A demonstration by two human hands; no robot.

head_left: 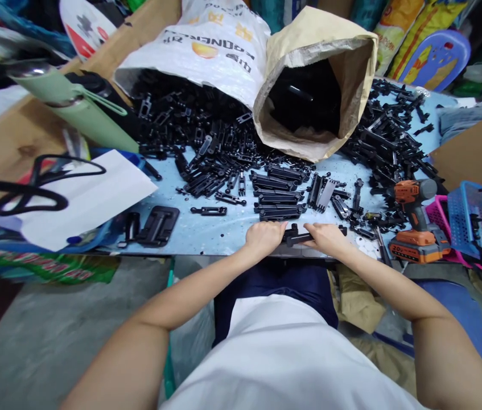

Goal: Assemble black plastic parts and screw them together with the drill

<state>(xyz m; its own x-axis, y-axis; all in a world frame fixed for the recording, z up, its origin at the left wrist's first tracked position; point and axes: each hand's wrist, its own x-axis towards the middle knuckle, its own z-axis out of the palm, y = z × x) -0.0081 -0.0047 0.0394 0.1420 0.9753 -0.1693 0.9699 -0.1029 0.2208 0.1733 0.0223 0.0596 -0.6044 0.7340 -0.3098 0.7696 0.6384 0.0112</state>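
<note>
At the table's front edge, my left hand (pixel 264 236) and my right hand (pixel 328 236) are both closed on a black plastic part (pixel 296 234) held between them. Its exact kind is not clear, and the fingers cover its ends. Just beyond my hands lies a stack of long black plastic pieces (pixel 279 196) in a row. To the right of that stack sit shorter black pieces (pixel 321 191), some greyish with glare. One single black link (pixel 209 210) lies flat on the blue tabletop (pixel 189 236) to the left.
Heaps of black parts (pixel 206 136) spill from a white woven sack (pixel 223 51). A paper bag (pixel 309 142) stands open behind. An orange cordless drill (pixel 417 222), a blue basket (pixel 480 222), a green flask (pixel 78 111) and a white sheet (pixel 87 205) flank the work area.
</note>
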